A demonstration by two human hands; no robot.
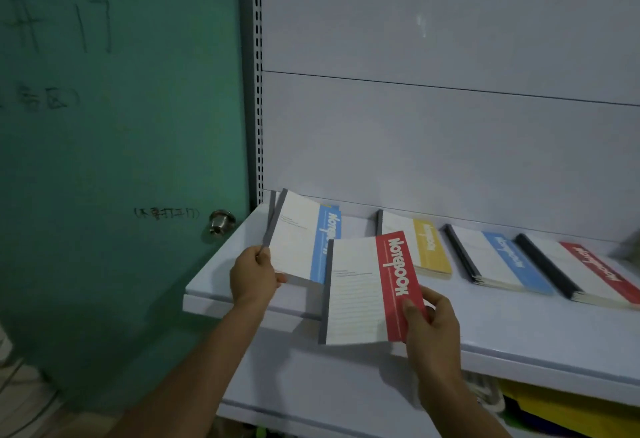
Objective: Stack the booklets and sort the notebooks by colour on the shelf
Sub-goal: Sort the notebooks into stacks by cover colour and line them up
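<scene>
Head view, read from left to right. A green door (121, 125) carries handwriting: large characters "开门" near the top, a smaller line ending in "区)" that is too faint to read in full, and "(不要打开门)" just beside the door knob (221, 222).

The left hand (251, 276) pinches the lower corner of a small fan of thin notebooks between thumb and fingers. At least two grey spines show, and the front one is a blue notebook (301, 240). The fan is tilted up over the left end of the shelf (519, 333).

The red notebook (367, 292) is held out in front of the shelf edge and touches nothing on the shelf. The right hand (433, 326) grips its red band, with the thumb on the cover and the fingers curled behind.

Three piles lie flat on the shelf, each apart from its neighbour: a yellow pile (426, 247), a blue pile (498, 261) and a red pile (588, 271) at the far right.

Every coloured band reads "NOTEBOOK" in white. The small print on the white covers is illegible.

Progress, as a judgement: sorting is well advanced, since each pile on the shelf shows a single colour on top. The notebooks in the two hands have not yet been placed. The red one most likely belongs on the red pile and the blue one on the blue pile. No separate stack of booklets can be told apart from the notebooks. Yellow items (571, 413) on the level below cannot be identified.
</scene>
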